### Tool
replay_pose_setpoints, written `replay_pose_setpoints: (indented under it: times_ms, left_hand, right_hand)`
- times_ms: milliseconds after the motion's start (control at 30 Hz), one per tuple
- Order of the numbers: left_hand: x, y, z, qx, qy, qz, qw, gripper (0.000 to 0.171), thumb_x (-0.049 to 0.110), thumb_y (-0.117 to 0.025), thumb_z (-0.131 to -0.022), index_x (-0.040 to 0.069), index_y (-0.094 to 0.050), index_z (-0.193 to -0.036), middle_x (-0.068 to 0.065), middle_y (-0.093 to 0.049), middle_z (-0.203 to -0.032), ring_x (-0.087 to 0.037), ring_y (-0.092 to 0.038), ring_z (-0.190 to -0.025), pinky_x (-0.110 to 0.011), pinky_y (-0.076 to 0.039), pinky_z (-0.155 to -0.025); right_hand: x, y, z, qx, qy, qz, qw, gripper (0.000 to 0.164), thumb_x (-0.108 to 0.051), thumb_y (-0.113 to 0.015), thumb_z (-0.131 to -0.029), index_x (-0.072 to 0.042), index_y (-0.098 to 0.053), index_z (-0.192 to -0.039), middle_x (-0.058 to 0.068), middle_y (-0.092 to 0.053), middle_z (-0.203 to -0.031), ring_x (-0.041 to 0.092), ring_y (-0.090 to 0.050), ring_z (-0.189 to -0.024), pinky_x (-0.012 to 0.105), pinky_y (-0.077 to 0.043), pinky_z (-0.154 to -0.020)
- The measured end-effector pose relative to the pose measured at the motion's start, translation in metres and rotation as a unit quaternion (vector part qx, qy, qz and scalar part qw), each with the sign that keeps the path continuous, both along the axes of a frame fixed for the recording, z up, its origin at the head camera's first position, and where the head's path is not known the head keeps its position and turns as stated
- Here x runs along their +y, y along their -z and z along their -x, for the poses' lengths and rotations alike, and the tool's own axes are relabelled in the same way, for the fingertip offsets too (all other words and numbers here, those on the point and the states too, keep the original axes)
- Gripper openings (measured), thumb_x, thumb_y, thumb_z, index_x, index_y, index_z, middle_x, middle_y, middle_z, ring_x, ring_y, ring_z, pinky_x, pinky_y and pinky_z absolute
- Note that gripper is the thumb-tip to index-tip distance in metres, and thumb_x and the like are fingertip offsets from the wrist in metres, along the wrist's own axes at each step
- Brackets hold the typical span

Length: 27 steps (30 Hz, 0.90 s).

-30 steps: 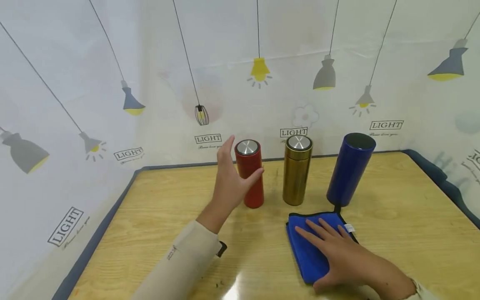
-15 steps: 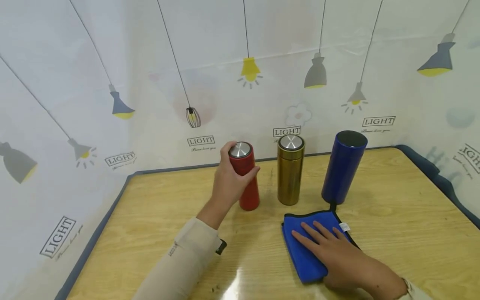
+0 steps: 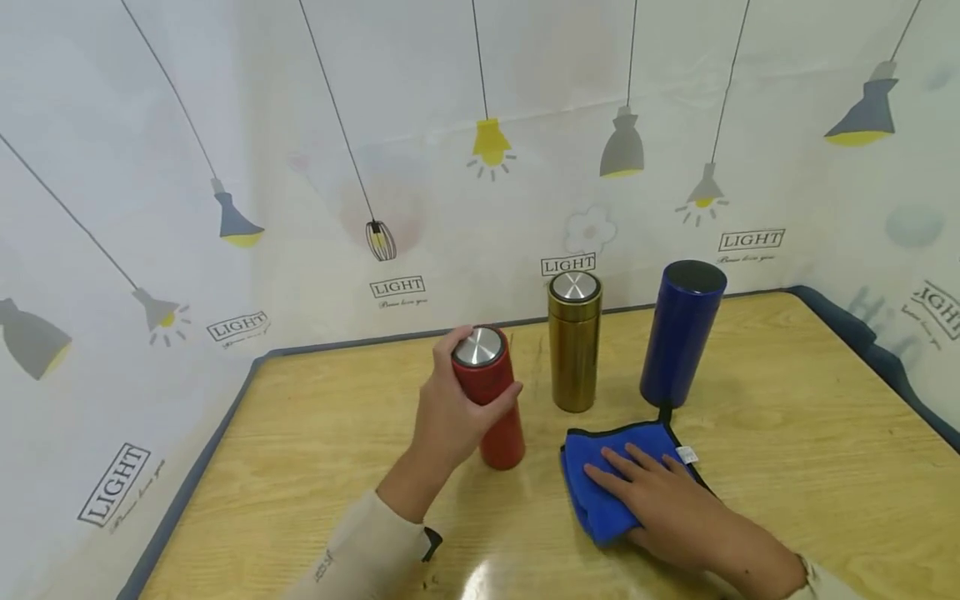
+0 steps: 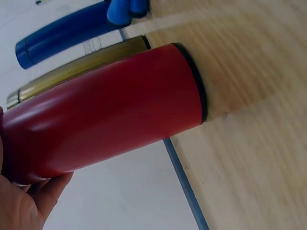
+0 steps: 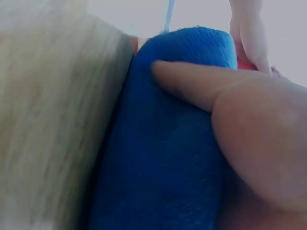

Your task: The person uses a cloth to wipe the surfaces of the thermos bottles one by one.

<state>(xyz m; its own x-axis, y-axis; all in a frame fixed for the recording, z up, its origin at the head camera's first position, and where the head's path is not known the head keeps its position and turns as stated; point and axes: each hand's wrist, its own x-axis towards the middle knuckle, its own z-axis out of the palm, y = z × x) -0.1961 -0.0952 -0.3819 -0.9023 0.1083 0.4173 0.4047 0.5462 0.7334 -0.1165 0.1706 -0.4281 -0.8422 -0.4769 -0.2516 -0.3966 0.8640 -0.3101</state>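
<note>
My left hand point(image 3: 448, 421) grips the upper part of a red thermos flask point(image 3: 504, 442) with a silver-topped lid, fingers behind it and thumb across the front. In the left wrist view, the red thermos stretches across the picture with its black-rimmed base over the wooden table. My right hand point(image 3: 671, 508) lies over a folded blue cloth point(image 3: 600, 492) with black edging and a white tag. Its fingers spread on top, while the thumb point(image 5: 187, 79) presses the cloth's near side in the right wrist view.
A gold thermos point(image 3: 574, 358) and a dark blue thermos point(image 3: 682, 333) stand upright toward the back of the wooden table point(image 3: 315, 433). Behind them rises a white backdrop point(image 3: 300, 250) printed with hanging lamps.
My left hand has closed round the red thermos and brought it nearer to me. My right thumb has tucked in against the cloth, whose near edge has drawn up.
</note>
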Motion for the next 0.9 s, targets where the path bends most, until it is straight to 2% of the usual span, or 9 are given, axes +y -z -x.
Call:
replay_pose_setpoints:
  times_ms: [167, 267, 333, 433, 533, 667, 767, 833, 900]
  left_hand:
    - [0.0, 0.007, -0.02, 0.021, 0.018, -0.002, 0.9996, 0.09, 0.033, -0.085, -0.079, 0.03, -0.026, -0.147, -0.008, -0.062, -0.129, -0.024, -0.067, -0.11, -0.04, -0.06, -0.084]
    - [0.0, 0.011, -0.029, 0.044, 0.03, -0.001, 0.9986, 0.089, 0.03, -0.086, -0.078, 0.027, -0.028, -0.146, -0.008, -0.063, -0.127, -0.023, -0.069, -0.108, -0.038, -0.061, -0.082]
    - [-0.001, 0.014, -0.034, 0.065, 0.04, 0.0, 0.9971, 0.089, 0.028, -0.087, -0.077, 0.024, -0.029, -0.145, -0.009, -0.064, -0.126, -0.023, -0.07, -0.106, -0.038, -0.061, -0.081]
    - [-0.002, 0.016, -0.039, 0.101, 0.065, -0.002, 0.9927, 0.088, 0.026, -0.087, -0.075, 0.018, -0.032, -0.143, -0.011, -0.065, -0.125, -0.024, -0.07, -0.104, -0.036, -0.061, -0.081]
    - [-0.002, 0.017, -0.041, 0.138, 0.09, -0.004, 0.9864, 0.083, 0.031, -0.085, -0.078, 0.014, -0.033, -0.141, -0.013, -0.066, -0.124, -0.024, -0.071, -0.103, -0.035, -0.061, -0.082]
    - [-0.003, 0.016, -0.039, 0.183, 0.098, -0.004, 0.9782, 0.071, 0.052, -0.068, -0.09, 0.011, -0.037, -0.139, -0.015, -0.066, -0.123, -0.026, -0.072, -0.1, -0.037, -0.061, -0.082]
    - [-0.003, 0.017, -0.039, 0.204, 0.097, -0.008, 0.9742, 0.071, 0.064, -0.051, -0.094, 0.011, -0.038, -0.138, -0.016, -0.067, -0.119, -0.026, -0.072, -0.097, -0.036, -0.061, -0.08]
    - [-0.002, 0.017, -0.04, 0.21, 0.097, -0.014, 0.9728, 0.072, 0.067, -0.046, -0.095, 0.01, -0.039, -0.138, -0.017, -0.067, -0.117, -0.026, -0.072, -0.096, -0.035, -0.062, -0.079]
    - [-0.002, 0.018, -0.041, 0.214, 0.101, -0.025, 0.9712, 0.072, 0.068, -0.045, -0.095, 0.009, -0.039, -0.137, -0.017, -0.068, -0.115, -0.026, -0.073, -0.095, -0.033, -0.062, -0.078]
  right_hand:
    - [0.004, -0.007, 0.005, 0.005, -0.002, 0.061, 0.998, 0.06, -0.022, -0.072, -0.091, -0.027, -0.051, -0.147, 0.011, -0.053, -0.149, 0.043, -0.047, -0.137, 0.069, -0.039, -0.104]
    - [0.009, -0.014, 0.006, 0.011, 0.001, 0.142, 0.99, 0.048, -0.03, -0.066, -0.096, -0.024, -0.056, -0.143, 0.005, -0.066, -0.134, 0.028, -0.064, -0.12, 0.051, -0.053, -0.095]
    - [0.009, -0.02, 0.006, -0.004, 0.018, 0.202, 0.979, 0.045, -0.038, -0.06, -0.099, -0.018, -0.058, -0.14, 0.003, -0.07, -0.126, 0.018, -0.069, -0.109, 0.039, -0.057, -0.085]
    - [0.001, -0.029, 0.004, -0.027, 0.059, 0.298, 0.952, 0.047, -0.038, -0.055, -0.102, -0.007, -0.058, -0.137, 0.01, -0.071, -0.121, 0.018, -0.07, -0.103, 0.033, -0.058, -0.077]
    - [-0.013, -0.039, 0.001, -0.024, 0.099, 0.377, 0.921, 0.046, -0.031, -0.052, -0.105, 0.0, -0.053, -0.139, 0.021, -0.066, -0.127, 0.03, -0.067, -0.112, 0.043, -0.06, -0.082]
    - [-0.035, -0.052, 0.0, -0.025, 0.123, 0.474, 0.872, 0.045, -0.025, -0.048, -0.106, -0.002, -0.047, -0.145, 0.023, -0.061, -0.136, 0.038, -0.063, -0.119, 0.051, -0.057, -0.091]
    - [-0.05, -0.056, -0.002, -0.042, 0.128, 0.525, 0.841, 0.046, -0.025, -0.046, -0.107, -0.007, -0.042, -0.149, 0.02, -0.055, -0.143, 0.036, -0.058, -0.125, 0.046, -0.054, -0.096]
    - [-0.057, -0.056, -0.005, -0.047, 0.126, 0.544, 0.828, 0.047, -0.023, -0.045, -0.107, -0.008, -0.04, -0.151, 0.018, -0.053, -0.146, 0.03, -0.057, -0.127, 0.039, -0.053, -0.098]
    - [-0.062, -0.054, -0.01, -0.046, 0.127, 0.552, 0.823, 0.047, -0.021, -0.044, -0.108, -0.008, -0.039, -0.152, 0.018, -0.053, -0.145, 0.021, -0.058, -0.126, 0.032, -0.052, -0.097]
